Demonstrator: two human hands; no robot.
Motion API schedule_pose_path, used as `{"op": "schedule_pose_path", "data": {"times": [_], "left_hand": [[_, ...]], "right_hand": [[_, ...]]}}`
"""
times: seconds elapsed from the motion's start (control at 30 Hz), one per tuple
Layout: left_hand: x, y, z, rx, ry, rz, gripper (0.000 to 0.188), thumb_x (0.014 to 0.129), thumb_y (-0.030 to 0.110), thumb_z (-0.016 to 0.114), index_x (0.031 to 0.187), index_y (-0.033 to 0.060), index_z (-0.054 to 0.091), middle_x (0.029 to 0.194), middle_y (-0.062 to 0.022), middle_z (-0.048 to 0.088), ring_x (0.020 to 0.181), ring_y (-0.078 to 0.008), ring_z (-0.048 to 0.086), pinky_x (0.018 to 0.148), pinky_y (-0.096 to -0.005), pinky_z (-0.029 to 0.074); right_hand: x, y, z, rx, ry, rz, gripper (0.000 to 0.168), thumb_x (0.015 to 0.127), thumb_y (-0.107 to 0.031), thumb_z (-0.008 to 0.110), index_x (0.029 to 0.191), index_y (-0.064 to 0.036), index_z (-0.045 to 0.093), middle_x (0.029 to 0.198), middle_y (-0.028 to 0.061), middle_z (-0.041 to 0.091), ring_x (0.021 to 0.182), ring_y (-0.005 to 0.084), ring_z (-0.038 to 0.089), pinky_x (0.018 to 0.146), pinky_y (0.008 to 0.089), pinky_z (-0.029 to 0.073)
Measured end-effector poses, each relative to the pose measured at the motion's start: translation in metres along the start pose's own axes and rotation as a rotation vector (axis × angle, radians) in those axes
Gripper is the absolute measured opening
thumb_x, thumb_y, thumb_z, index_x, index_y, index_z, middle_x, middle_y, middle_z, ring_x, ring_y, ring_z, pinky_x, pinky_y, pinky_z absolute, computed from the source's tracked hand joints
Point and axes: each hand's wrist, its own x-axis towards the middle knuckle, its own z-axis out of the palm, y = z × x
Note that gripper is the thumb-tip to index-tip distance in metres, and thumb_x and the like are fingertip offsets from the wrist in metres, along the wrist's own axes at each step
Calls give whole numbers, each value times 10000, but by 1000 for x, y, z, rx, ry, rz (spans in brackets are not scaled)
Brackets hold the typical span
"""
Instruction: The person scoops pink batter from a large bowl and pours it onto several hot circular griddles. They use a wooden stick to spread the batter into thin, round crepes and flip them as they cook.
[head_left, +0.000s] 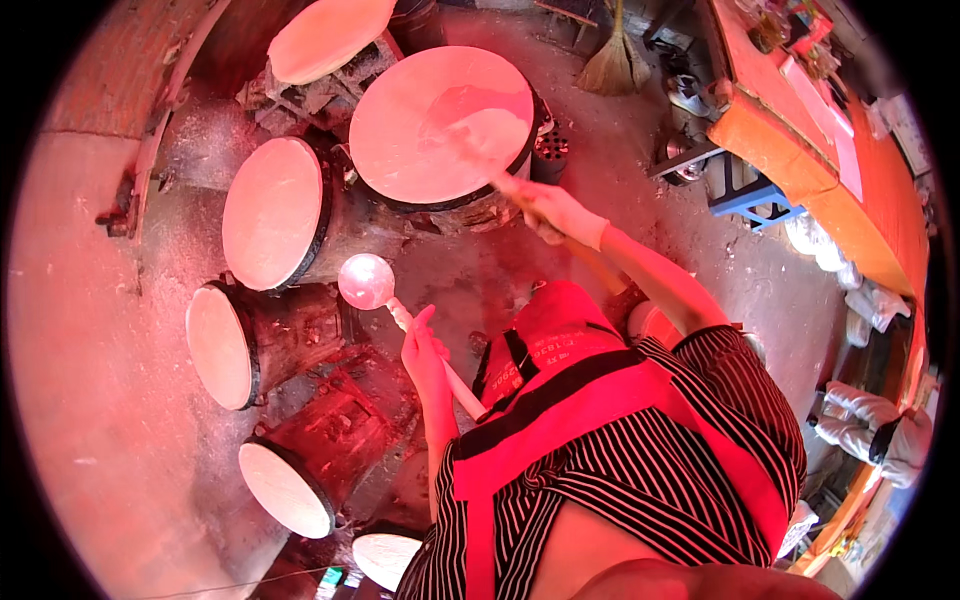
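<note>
My left hand (425, 346) grips the pale shaft of a tool with a round, shiny pinkish-white head (366, 281), perhaps a ladle; whether the head is hollow, I cannot tell. A wooden-handled tool (600, 268) is in my right hand (555, 212). Its far end is blurred over a large round pale disc (405, 112); its kind and whether it touches the disc are unclear. The disc tops a dark-rimmed drum-like stand. Wet-looking, uneven patches show on its right half. A second pale disc (271, 214) lies left of it on a similar stand.
Smaller drum-like stands with pale discs (219, 346) (285, 491) curve down the left. Another disc (326, 37) leans at the top. A straw broom (615, 64), a blue stool (757, 201) and an orange-sided table (795, 154) are on the right. A person (874, 431) is at the far right.
</note>
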Motion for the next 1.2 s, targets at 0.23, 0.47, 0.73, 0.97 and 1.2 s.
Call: {"op": "schedule_pose_path", "data": {"times": [0.23, 0.47, 0.73, 0.97, 1.2], "left_hand": [[-21, -5, 14, -33, 20, -48, 349, 1036, 230, 408, 1230, 35, 623, 809, 35, 413, 556, -24, 376, 478, -197, 334], [-23, 34, 34, -86, 365, 9, 422, 1033, 267, 432, 1391, 44, 432, 757, 11, 443, 543, -62, 402, 467, -229, 335], [3, 15, -31, -425, 74, -241, 266, 990, 233, 536, 1145, 21, 498, 757, 4, 443, 612, -88, 436, 462, -249, 339], [10, 36, -25, -487, -214, -345, 196, 977, 173, 549, 1102, 30, 499, 789, 6, 454, 573, -45, 389, 412, -169, 263], [15, 42, -22, -401, -231, -363, 180, 978, 143, 522, 1110, 23, 498, 771, 7, 444, 540, -35, 364, 396, -175, 245]], "right_hand": [[0, 3, -108, 13, -50, 143, 334, 1008, -352, 388, 1299, -220, 487, 640, -26, 456, 399, 56, 323, 345, 218, 214], [79, -44, -80, 14, 205, -140, 344, 997, -318, 449, 1295, -182, 554, 707, -18, 498, 442, 89, 387, 394, 244, 284], [65, -11, -36, -17, 469, -418, 364, 952, -184, 541, 1313, -160, 574, 750, -58, 505, 588, 45, 413, 523, 227, 323], [104, 13, 40, -146, 406, -604, 356, 901, -137, 546, 1221, 8, 604, 1086, 83, 697, 1009, 147, 620, 905, 289, 456], [60, 33, 15, -2, 736, -490, 355, 949, -145, 571, 1289, -43, 575, 1022, 20, 657, 952, 92, 577, 864, 255, 453]]}}
